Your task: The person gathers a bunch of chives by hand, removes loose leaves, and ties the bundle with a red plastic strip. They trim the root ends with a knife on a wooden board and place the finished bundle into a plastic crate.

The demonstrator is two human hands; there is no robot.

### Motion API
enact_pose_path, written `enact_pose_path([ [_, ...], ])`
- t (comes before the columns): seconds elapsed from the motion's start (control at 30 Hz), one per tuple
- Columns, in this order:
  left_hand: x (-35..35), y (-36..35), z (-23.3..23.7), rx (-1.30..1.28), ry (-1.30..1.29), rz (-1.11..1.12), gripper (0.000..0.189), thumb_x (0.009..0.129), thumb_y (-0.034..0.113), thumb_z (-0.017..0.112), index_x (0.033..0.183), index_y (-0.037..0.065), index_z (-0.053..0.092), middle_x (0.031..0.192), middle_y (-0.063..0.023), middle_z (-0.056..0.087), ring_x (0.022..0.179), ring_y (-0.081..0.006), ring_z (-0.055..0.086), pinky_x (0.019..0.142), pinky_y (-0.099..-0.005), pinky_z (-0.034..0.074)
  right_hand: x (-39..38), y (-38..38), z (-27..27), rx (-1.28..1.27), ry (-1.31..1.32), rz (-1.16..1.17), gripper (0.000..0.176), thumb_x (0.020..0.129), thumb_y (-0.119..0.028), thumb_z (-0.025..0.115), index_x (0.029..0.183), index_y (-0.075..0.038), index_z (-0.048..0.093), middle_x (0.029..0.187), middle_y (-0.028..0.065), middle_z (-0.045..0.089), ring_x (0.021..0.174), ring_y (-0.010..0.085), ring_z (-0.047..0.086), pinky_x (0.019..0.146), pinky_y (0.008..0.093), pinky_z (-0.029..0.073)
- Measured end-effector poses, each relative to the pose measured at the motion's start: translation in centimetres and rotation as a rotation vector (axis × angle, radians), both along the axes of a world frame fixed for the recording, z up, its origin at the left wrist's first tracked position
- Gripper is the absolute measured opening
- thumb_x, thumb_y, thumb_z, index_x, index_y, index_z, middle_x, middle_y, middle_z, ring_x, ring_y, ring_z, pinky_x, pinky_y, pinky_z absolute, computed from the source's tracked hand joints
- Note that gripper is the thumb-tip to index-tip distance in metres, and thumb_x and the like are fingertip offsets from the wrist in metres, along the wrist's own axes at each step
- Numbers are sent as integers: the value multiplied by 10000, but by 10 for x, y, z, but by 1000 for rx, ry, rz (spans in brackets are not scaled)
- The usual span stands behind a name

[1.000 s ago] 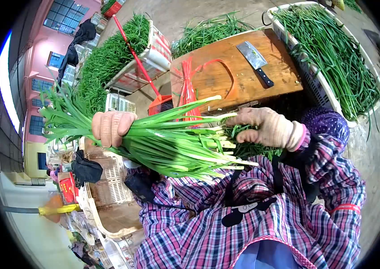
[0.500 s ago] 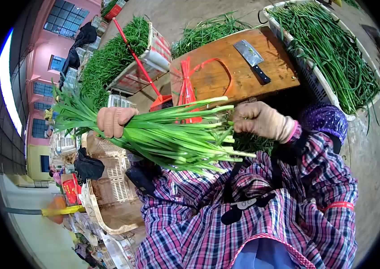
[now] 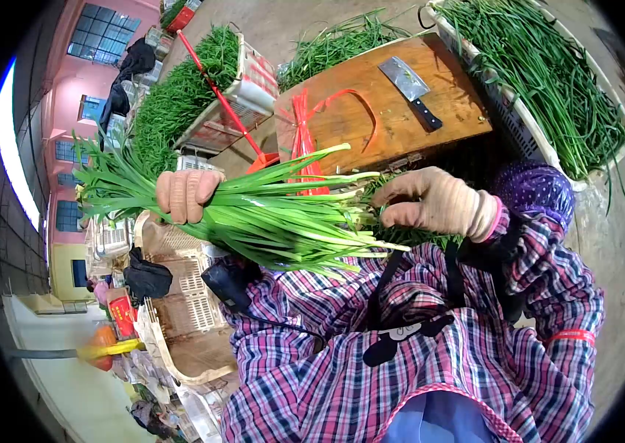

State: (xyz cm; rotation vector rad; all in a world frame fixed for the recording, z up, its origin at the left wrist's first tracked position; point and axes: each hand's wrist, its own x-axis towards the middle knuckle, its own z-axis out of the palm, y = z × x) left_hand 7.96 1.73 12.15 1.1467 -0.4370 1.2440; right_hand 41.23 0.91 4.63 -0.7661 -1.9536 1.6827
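My left hand (image 3: 181, 195), in a tan glove, is closed around a thick bunch of long green stalks (image 3: 268, 218) and holds it level in front of my chest. The leafy tips fan out to the left; the pale cut ends point right. At those cut ends my right hand (image 3: 436, 204), also gloved, pinches a few of the stalks with curled fingers. More loose greens (image 3: 416, 236) lie just below that hand.
Beyond the bunch stands a wooden board (image 3: 393, 118) with a cleaver (image 3: 409, 89) and a bundle of red ties (image 3: 303, 136). A white crate of greens (image 3: 548, 81) is at right, another crate (image 3: 201, 96) at left with a red-handled tool (image 3: 224, 103). Empty plastic baskets (image 3: 179, 310) sit lower left.
The bunch has stayed in my left hand and shifted slightly up. My right hand has moved along the cut ends and closed its fingers on a few stalks.
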Motion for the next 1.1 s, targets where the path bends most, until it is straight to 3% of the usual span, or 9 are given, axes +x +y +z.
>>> enact_pose_path([
  [0.1, 14, 2, 4, 2, 46, 50, 165, 872, 227, 612, 788, 134, 505, 665, 27, 589, 548, -104, 523, 766, -285, 378, -29, -4, -1, 47, -109, -18, 388, 742, -419, 727, 945, -90, 692, 789, 118, 668, 770, 235, 650, 715, 354, 497],
  [0.27, 20, 10, 17, 69, 229, -29, 239, 857, 302, 641, 765, 137, 495, 627, 22, 579, 564, -105, 529, 721, -291, 348, -59, 0, -37, -252, 131, -108, 109, 733, -151, 737, 749, -71, 666, 639, 24, 611, 588, 103, 542, 537, 285, 446],
  [0.43, 20, 6, 10, 9, 243, 31, 252, 857, 312, 643, 756, 143, 487, 636, 25, 580, 561, -110, 530, 756, -323, 351, -59, -1, -27, -544, 149, -59, 156, 745, -185, 761, 723, -75, 653, 625, -3, 594, 578, 87, 525, 524, 258, 425],
  [0.6, 19, 12, 8, 46, 301, -24, 289, 847, 338, 625, 714, 152, 448, 671, 31, 574, 571, -100, 525, 768, -316, 345, -66, 3, -44, -480, 103, -49, 175, 719, -191, 765, 733, -63, 646, 639, 20, 609, 592, 106, 542, 551, 282, 450],
  [0.67, 20, -5, 8, -32, 291, 63, 302, 840, 314, 634, 701, 154, 419, 636, 41, 518, 556, -92, 475, 779, -313, 345, -63, 7, -59, -125, -13, -135, 96, 796, -108, 697, 802, -32, 640, 679, 16, 627, 634, 95, 567, 581, 265, 466],
  [0.8, 1, -25, 11, -318, 185, 409, 299, 816, 252, 649, 707, 159, 386, 604, 56, 382, 527, -92, 363, 845, -347, 360, -22, 21, -85, 451, -512, -192, 225, 763, -269, 648, 859, -66, 633, 785, 148, 653, 769, 344, 625, 678, 428, 489],
  [0.93, -8, -29, 17, -417, 113, 419, 317, 799, 237, 663, 711, 160, 368, 638, 55, 331, 545, -93, 328, 891, -374, 367, 18, 40, -92, 617, -1052, 12, 151, 802, -111, 548, 922, -84, 635, 852, 131, 660, 785, 327, 642, 680, 428, 511],
  [1.0, -13, -29, 14, -441, 108, 432, 281, 800, 125, 607, 729, 153, 337, 684, 50, 315, 595, -94, 334, 931, -346, 346, 31, 33, -64, 744, -758, -246, 203, 806, -107, 574, 997, -92, 642, 888, 127, 659, 812, 322, 647, 676, 409, 513],
  [1.1, -20, -25, 5, -446, 95, 422, 273, 807, 139, 607, 726, 152, 346, 684, 44, 313, 602, -94, 356, 963, -369, 350, 25, 25, -17, 571, -261, -256, 282, 787, -213, 663, 1049, -123, 613, 808, 122, 649, 762, 324, 642, 647, 415, 506],
])
